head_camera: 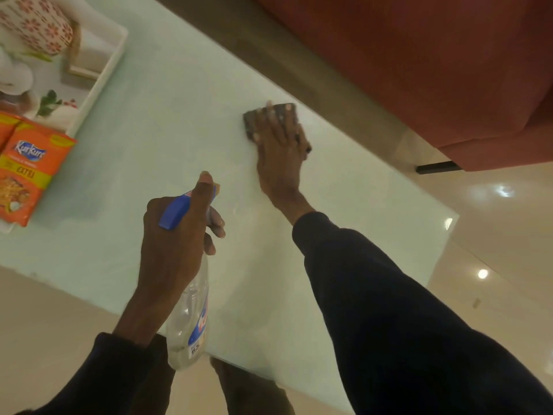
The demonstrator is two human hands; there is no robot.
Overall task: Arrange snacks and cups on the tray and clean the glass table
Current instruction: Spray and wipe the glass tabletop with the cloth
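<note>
Pale frosted glass table [155, 139] fills most of the view, with a dark red sofa [419, 55] beyond its far edge and glossy cream floor [493, 235] to the right. A white tray [101, 82] sits at the table's far left. It holds a flower-patterned cup [39, 25], blurred and cut off by the frame, and orange snack packets [27, 172] at its near end. The left hand [173, 235] curls round the neck of a clear spray bottle [188, 319], one finger lying along its blue head. The bottle's label is half hidden. The right hand [279, 145] lies flat with fingers spread, pressing a dark cloth [250, 122] onto the glass near the sofa side. Most of the cloth is covered by that hand.
</note>
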